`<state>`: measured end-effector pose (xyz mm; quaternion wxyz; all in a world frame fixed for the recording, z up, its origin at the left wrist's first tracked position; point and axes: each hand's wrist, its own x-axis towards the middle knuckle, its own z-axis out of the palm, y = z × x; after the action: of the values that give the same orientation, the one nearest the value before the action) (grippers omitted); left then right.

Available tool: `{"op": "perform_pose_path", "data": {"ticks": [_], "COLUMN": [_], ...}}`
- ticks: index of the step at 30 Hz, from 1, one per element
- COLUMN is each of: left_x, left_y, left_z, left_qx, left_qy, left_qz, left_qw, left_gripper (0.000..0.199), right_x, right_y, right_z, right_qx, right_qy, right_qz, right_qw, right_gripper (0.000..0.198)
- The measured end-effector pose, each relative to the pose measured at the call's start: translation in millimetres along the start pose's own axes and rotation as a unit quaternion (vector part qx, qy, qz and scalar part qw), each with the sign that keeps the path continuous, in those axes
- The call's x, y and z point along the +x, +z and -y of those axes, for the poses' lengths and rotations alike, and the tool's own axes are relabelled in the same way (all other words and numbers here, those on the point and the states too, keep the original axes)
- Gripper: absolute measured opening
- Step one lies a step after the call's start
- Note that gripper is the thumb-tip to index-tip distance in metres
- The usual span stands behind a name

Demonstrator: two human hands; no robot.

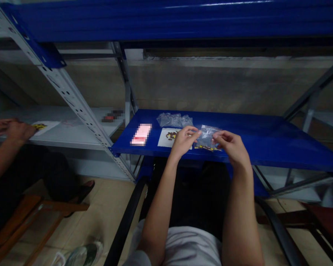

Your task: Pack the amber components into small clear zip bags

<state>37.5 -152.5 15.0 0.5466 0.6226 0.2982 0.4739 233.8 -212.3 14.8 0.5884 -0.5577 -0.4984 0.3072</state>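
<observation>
A clear plastic bag [207, 136] hangs upright between my two hands at the front of the blue shelf. Small brown-and-yellow pieces lie along its bottom edge. My left hand [185, 140] is closed, its thumb and fingertips pinching the bag's upper left side. On the opposite side, my right hand [231, 145] grips the bag's right edge between thumb and fingers. Behind my left hand, a white sheet [163, 139] carries a loose pile of brown-and-yellow pieces [171, 135], partly hidden. More clear plastic bags [175, 119] lie behind the sheet.
A blurred-out pink item [141, 134] lies left on the blue shelf [274, 136]. A grey upright post [80, 107] divides it from a pale shelf, where another person's hands [16, 130] are beside yellow pieces. A blue beam [166, 20] crosses overhead. Black chair arms [126, 221] flank me.
</observation>
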Motion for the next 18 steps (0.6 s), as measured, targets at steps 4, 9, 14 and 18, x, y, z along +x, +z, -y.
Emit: {"op": "perform_pose_path", "data": {"ticks": [4,9,14,18], "left_x": [3.2,6.3,9.8,18.2], "left_y": [14.0,54.5,90.9,105.5], "left_z": [16.3,38.0,55.4,63.3], "left_qx": [0.061,0.133,0.128,0.107], "left_qy": [-0.004,-0.002,-0.022,-0.037], "left_qz": [0.012,0.039,0.069,0.038], "left_qw": [0.998,0.99,0.989,0.993], "left_gripper": [0.025,0.034,0.03,0.026], "right_x": [2.2,4.2,4.7,4.7], "right_y": [-18.7,-36.3,-48.8,-59.1], "right_z": [-13.7,-28.3,-37.5,-46.1], "right_qx": [0.003,0.01,0.012,0.009], "right_qy": [0.01,0.027,0.049,0.079], "right_qz": [-0.051,-0.12,-0.166,-0.166], "right_qw": [0.999,0.992,0.985,0.983], "right_gripper": [0.037,0.037,0.04,0.053]}}
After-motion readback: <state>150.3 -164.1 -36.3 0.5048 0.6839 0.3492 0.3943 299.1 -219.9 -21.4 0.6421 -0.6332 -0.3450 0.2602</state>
